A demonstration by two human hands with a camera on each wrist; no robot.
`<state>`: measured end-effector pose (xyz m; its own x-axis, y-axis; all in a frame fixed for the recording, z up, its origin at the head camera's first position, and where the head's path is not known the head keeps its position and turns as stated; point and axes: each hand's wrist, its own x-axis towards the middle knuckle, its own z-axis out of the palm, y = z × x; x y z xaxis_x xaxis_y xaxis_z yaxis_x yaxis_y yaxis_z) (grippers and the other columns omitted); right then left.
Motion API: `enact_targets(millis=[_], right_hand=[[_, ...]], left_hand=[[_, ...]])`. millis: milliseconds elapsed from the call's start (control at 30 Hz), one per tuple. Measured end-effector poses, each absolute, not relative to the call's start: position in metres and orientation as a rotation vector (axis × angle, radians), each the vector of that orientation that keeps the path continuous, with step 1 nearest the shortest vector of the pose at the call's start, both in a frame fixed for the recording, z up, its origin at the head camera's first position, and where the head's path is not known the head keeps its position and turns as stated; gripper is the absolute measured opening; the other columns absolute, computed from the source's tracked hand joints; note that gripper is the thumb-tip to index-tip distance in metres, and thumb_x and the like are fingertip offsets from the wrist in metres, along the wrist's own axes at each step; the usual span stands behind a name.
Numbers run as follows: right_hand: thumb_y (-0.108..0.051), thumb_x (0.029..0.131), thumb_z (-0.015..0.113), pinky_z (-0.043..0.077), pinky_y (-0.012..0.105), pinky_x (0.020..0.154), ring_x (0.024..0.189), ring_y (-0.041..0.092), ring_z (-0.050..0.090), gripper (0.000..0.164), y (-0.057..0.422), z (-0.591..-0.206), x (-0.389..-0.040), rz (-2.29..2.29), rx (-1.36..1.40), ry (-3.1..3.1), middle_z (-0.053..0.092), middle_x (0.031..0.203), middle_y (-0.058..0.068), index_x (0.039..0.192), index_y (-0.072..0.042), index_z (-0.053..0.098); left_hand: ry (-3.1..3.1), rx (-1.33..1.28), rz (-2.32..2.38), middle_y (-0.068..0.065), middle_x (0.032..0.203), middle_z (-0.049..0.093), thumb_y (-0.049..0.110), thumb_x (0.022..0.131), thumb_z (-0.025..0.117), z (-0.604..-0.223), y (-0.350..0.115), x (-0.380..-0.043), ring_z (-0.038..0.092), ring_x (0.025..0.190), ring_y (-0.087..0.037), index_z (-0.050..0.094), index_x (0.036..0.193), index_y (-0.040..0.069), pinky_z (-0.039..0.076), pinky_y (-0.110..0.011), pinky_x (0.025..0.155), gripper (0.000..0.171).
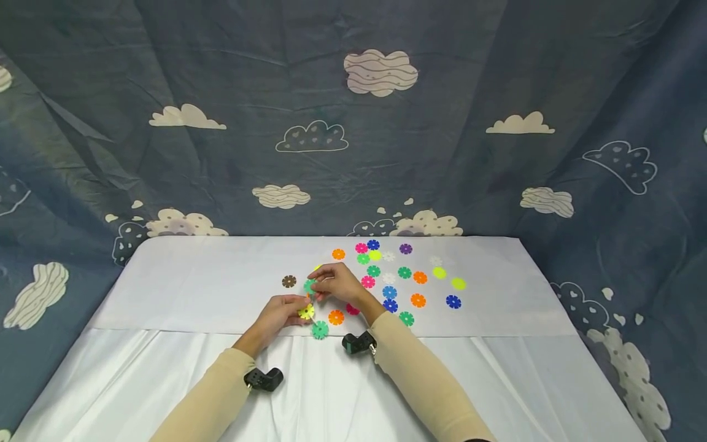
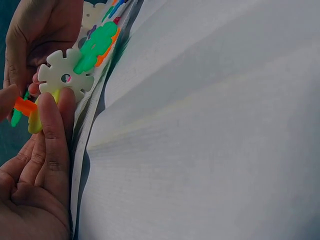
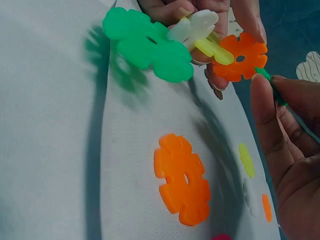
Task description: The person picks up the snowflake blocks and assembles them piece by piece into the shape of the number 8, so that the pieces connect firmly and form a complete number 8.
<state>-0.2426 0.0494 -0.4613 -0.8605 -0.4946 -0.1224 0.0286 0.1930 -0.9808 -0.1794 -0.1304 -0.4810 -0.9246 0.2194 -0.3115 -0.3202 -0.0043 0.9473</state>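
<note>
Several notched, flower-shaped plastic discs are joined in a chain between the hands. In the head view my left hand [image 1: 276, 314] grips the chain near its yellow disc [image 1: 306, 313]. A green disc [image 1: 320, 330] forms the near end, linked to a white disc [image 3: 197, 27] seen in the right wrist view. An orange disc [image 3: 250, 60] joins the yellow one. My right hand [image 1: 342, 285] pinches another green disc [image 3: 272, 87] by thumb and finger, its edge meeting the orange disc's rim. Whether the two slots are fully engaged, I cannot tell.
Loose discs lie spread over the white table [image 1: 193, 282], mostly right of the hands, including a purple disc [image 1: 405, 248] and a blue disc [image 1: 453, 301]. A brown disc [image 1: 289, 281] lies left. An orange disc [image 1: 336, 317] lies close by. A dark cloud-print cloth [image 1: 431, 166] hangs behind.
</note>
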Motion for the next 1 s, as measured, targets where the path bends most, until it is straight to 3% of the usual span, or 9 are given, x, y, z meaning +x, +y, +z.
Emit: enact_targets(millis=[233, 533, 633, 767, 1000], right_hand=[[-0.003, 0.091, 0.065, 0.058, 0.03, 0.066, 0.061, 0.014, 0.063, 0.022, 0.05, -0.463, -0.241, -1.656, -0.45, 2.135, 0.068, 0.089, 0.01, 0.111, 0.003, 0.069], [0.006, 0.089, 0.063, 0.058, 0.04, 0.066, 0.057, 0.016, 0.062, 0.021, 0.046, -0.468, -0.239, -1.774, -0.436, 2.067, 0.066, 0.086, 0.027, 0.107, 0.015, 0.064], [0.007, 0.088, 0.063, 0.058, 0.038, 0.064, 0.056, 0.014, 0.062, 0.019, 0.045, -0.469, -0.239, -1.771, -0.433, 2.08, 0.066, 0.088, 0.029, 0.105, 0.014, 0.065], [0.006, 0.088, 0.063, 0.058, 0.031, 0.061, 0.057, 0.013, 0.062, 0.018, 0.045, -0.469, -0.237, -1.754, -0.464, 2.104, 0.068, 0.083, 0.023, 0.105, 0.011, 0.067], [0.002, 0.09, 0.063, 0.057, 0.028, 0.063, 0.061, 0.014, 0.064, 0.02, 0.049, -0.47, -0.235, -1.692, -0.487, 2.111, 0.07, 0.08, 0.013, 0.109, 0.004, 0.071]], left_hand=[[1.919, -0.064, 1.995, -0.006, 0.095, 0.064, 0.013, 0.097, 0.058, -0.487, -0.131, -0.181, 0.067, 0.076, -0.013, 0.054, 0.119, -0.018, 0.056, -0.023, 0.071, 0.038], [1.932, -0.072, 2.024, -0.004, 0.087, 0.067, 0.0, 0.095, 0.057, -0.494, -0.131, -0.183, 0.066, 0.071, -0.01, 0.052, 0.117, -0.021, 0.056, -0.021, 0.063, 0.031], [1.97, -0.073, 2.01, -0.006, 0.086, 0.068, 0.0, 0.094, 0.057, -0.493, -0.13, -0.182, 0.066, 0.069, -0.01, 0.053, 0.116, -0.021, 0.056, -0.021, 0.061, 0.03], [2.024, -0.09, 1.987, -0.007, 0.086, 0.069, 0.0, 0.095, 0.057, -0.489, -0.128, -0.18, 0.066, 0.065, -0.011, 0.055, 0.114, -0.02, 0.055, -0.021, 0.058, 0.028], [2.032, -0.098, 1.961, -0.006, 0.085, 0.069, 0.006, 0.093, 0.063, -0.488, -0.125, -0.177, 0.067, 0.066, -0.013, 0.061, 0.106, -0.015, 0.057, -0.024, 0.061, 0.024]])
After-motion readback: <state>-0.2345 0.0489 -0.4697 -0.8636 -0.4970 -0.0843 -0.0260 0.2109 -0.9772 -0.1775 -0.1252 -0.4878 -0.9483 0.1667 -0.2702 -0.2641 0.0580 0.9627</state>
